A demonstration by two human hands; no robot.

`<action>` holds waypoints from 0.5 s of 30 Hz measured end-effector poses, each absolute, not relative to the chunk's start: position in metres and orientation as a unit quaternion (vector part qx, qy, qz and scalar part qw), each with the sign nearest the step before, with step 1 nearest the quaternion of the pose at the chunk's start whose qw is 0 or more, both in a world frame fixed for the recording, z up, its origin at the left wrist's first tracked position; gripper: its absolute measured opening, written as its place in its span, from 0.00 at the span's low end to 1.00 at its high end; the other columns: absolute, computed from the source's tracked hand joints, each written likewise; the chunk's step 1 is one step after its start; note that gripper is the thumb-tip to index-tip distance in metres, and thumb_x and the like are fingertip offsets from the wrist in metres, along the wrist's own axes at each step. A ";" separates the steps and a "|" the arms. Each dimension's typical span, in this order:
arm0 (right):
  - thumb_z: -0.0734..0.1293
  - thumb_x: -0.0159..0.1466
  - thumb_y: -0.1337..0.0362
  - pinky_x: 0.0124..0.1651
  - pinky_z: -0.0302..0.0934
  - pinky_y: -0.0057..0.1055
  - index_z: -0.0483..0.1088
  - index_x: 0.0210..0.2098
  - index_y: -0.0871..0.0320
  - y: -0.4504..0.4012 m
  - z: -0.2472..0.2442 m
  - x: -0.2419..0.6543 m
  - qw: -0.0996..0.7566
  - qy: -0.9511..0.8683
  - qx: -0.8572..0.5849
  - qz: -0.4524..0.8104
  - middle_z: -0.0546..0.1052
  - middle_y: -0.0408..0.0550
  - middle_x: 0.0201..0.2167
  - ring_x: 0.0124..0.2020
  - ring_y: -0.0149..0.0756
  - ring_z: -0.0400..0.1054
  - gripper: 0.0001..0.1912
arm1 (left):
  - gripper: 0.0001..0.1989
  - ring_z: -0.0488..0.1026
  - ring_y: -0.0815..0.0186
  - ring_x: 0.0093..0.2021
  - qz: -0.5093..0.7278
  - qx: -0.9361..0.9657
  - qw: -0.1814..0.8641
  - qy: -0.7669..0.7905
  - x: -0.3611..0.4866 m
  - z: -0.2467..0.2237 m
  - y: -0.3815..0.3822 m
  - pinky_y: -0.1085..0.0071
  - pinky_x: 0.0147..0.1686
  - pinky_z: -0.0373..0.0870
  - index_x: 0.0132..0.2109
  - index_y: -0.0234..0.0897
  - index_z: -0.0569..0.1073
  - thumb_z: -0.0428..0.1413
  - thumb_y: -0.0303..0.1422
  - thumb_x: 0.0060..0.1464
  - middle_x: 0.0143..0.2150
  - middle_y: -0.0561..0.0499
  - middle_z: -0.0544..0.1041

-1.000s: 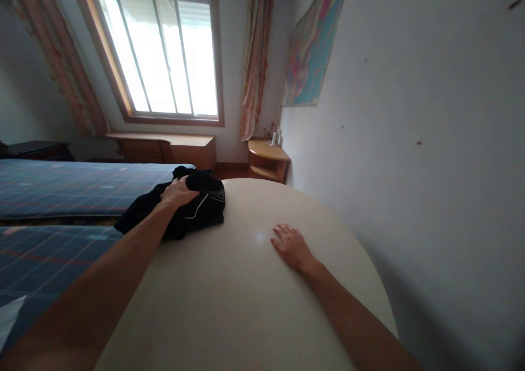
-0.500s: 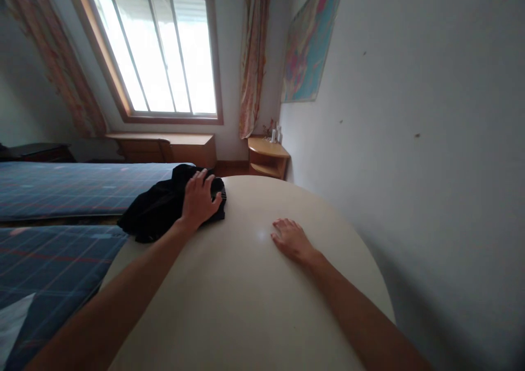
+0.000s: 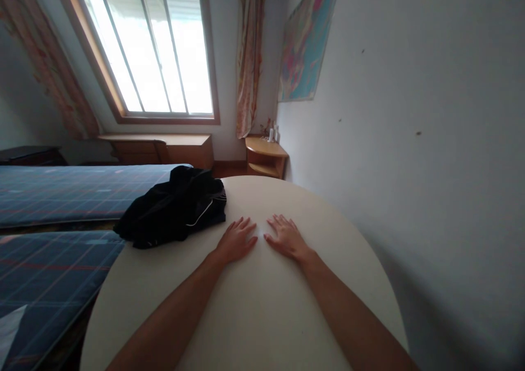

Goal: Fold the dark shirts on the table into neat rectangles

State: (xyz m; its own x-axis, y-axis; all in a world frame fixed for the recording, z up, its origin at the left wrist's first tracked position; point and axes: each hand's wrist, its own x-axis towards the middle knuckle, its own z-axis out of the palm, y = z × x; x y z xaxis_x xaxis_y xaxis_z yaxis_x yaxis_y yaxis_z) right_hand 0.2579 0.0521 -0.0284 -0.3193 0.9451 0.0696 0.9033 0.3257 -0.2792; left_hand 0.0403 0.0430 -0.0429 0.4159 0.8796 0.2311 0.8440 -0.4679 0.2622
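My left hand (image 3: 237, 241) rests on the round white table (image 3: 262, 311), palm down, fingers spread and holding nothing. Close to its right, my right hand (image 3: 285, 236) lies on the same tabletop with its fingers apart and nothing in them. A small gap separates the two thumbs. To the left of my left hand sits a crumpled black garment (image 3: 176, 207) with thin white piping, at the table's far left edge. Neither hand touches it. Its exact kind cannot be made out in this bunched state.
Two beds with blue plaid mattresses (image 3: 82, 193) stand left of the table. A white wall (image 3: 410, 196) runs along the right, with a map (image 3: 307, 48) on it. Beyond the table are a corner shelf (image 3: 266, 148), a low wooden desk (image 3: 184, 147) and a window (image 3: 156, 54).
My left hand has come off the black garment and moved right and nearer, down onto the tabletop. My right hand has stayed almost in place, its fingers now more spread.
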 end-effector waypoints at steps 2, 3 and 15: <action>0.58 0.66 0.45 0.71 0.31 0.46 0.55 0.70 0.54 0.051 -0.028 0.259 0.104 -0.805 -0.575 0.101 0.50 0.52 0.72 0.73 0.45 0.40 0.36 | 0.28 0.50 0.51 0.72 0.164 0.837 0.046 0.521 0.043 -0.042 0.041 0.51 0.68 0.49 0.68 0.42 0.61 0.50 0.43 0.64 0.72 0.43 0.57; 0.58 0.66 0.45 0.71 0.31 0.46 0.54 0.70 0.53 0.051 -0.028 0.259 0.102 -0.804 -0.577 0.101 0.50 0.51 0.73 0.73 0.45 0.40 0.36 | 0.29 0.49 0.50 0.72 0.160 0.836 0.042 0.523 0.044 -0.042 0.041 0.51 0.68 0.49 0.69 0.43 0.60 0.50 0.44 0.64 0.72 0.44 0.56; 0.59 0.66 0.45 0.71 0.31 0.47 0.54 0.70 0.53 0.049 -0.024 0.258 0.098 -0.803 -0.578 0.107 0.50 0.51 0.73 0.73 0.46 0.40 0.37 | 0.29 0.45 0.49 0.73 0.129 0.834 0.026 0.535 0.049 -0.036 0.040 0.49 0.69 0.45 0.69 0.46 0.61 0.52 0.44 0.63 0.73 0.45 0.53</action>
